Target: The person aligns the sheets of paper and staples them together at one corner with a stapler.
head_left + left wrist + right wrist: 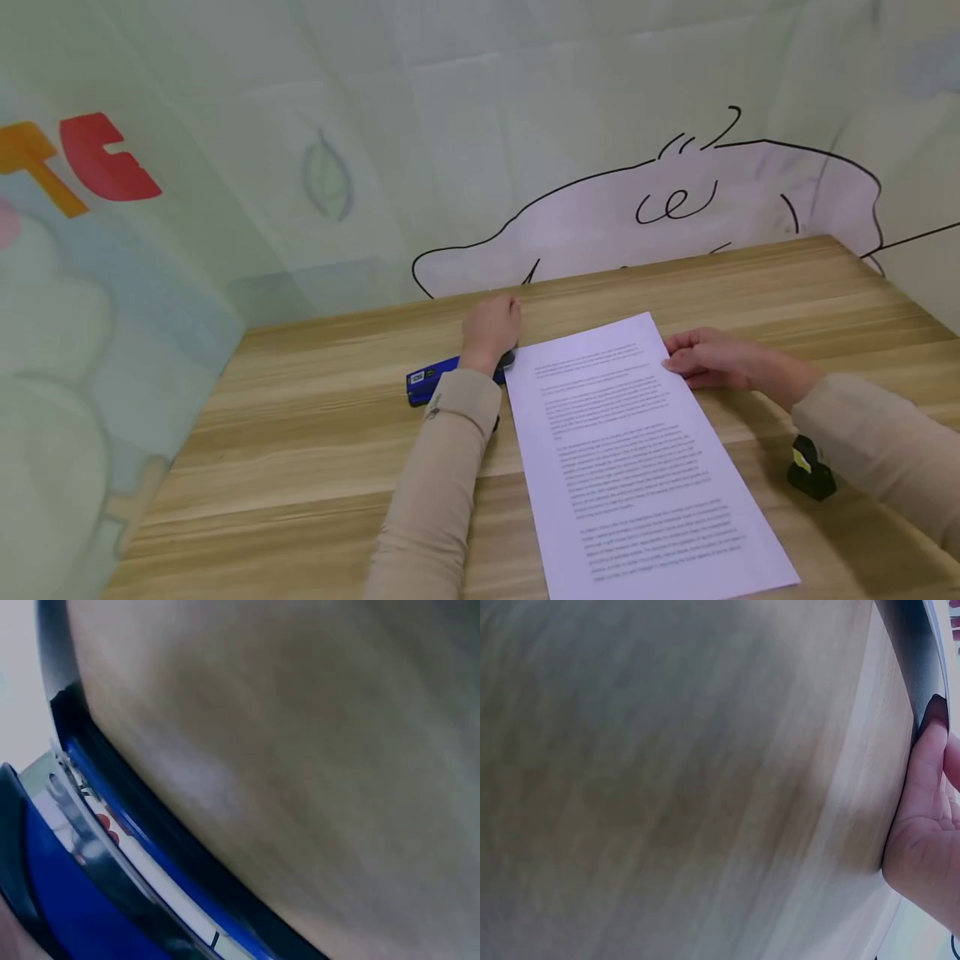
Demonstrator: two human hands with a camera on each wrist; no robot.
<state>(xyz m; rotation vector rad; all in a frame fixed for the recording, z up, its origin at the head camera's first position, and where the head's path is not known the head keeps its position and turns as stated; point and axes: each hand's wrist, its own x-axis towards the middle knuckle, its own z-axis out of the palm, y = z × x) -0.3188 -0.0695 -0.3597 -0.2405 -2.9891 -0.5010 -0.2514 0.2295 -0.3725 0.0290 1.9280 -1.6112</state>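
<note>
A long blue stapler (431, 382) lies on the table at the upper left corner of a printed sheet of paper (600, 450). My left hand (491, 329) grips the stapler from above, its fingers curled. In the left wrist view the blue top arm of the stapler (82, 885) stands apart from its base, and the paper's edge (56, 645) reaches the mouth; whether it lies inside is hard to tell. My right hand (708, 358) pinches the sheet's right edge near the top. The right wrist view shows that hand (926, 825) low against the table, fingertips under the paper.
The wooden table (300, 467) reaches back to a printed cloth backdrop (450, 125). Beside the right sleeve is a small black object with a yellow patch (810, 471).
</note>
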